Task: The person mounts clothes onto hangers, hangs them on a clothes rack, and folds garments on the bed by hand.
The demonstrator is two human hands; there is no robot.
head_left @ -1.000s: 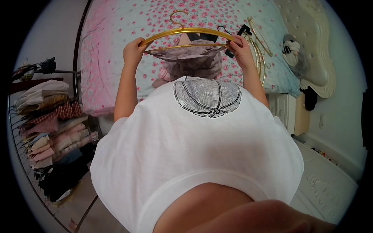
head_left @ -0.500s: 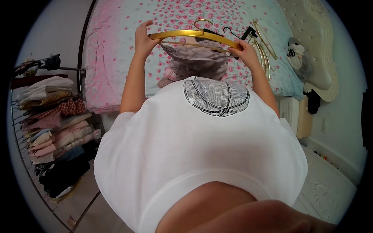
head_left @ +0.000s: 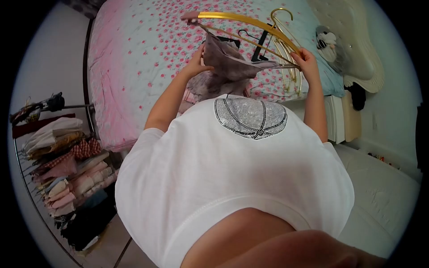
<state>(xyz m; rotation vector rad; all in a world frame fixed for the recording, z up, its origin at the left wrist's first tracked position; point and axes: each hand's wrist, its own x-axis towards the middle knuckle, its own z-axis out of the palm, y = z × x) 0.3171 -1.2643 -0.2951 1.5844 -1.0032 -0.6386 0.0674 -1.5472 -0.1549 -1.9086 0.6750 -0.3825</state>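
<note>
A gold hanger (head_left: 243, 18) is held up over the bed, tilted, with its hook towards the upper right. My right hand (head_left: 306, 62) is closed on its right end. From the hanger hangs a grey-mauve patterned garment (head_left: 223, 67), its upper edge running between the two ends. My left hand (head_left: 199, 64) is at the garment's left side, below the hanger's left end, with thumb and fingers apart. Its fingertips are partly hidden behind the cloth, and whether they touch it is unclear.
Several gold hangers (head_left: 292, 82) and a black hanger (head_left: 261, 44) lie on the flowered bed (head_left: 129, 58). A plush toy (head_left: 328, 40) lies by the headboard (head_left: 364, 49). Clothes (head_left: 85, 178) hang on a rack at the left. A white cabinet (head_left: 335, 116) stands at the right.
My left hand has let go of the hanger's left end and moved down to the garment. My right hand has carried the hanger up and to the right, tilting it.
</note>
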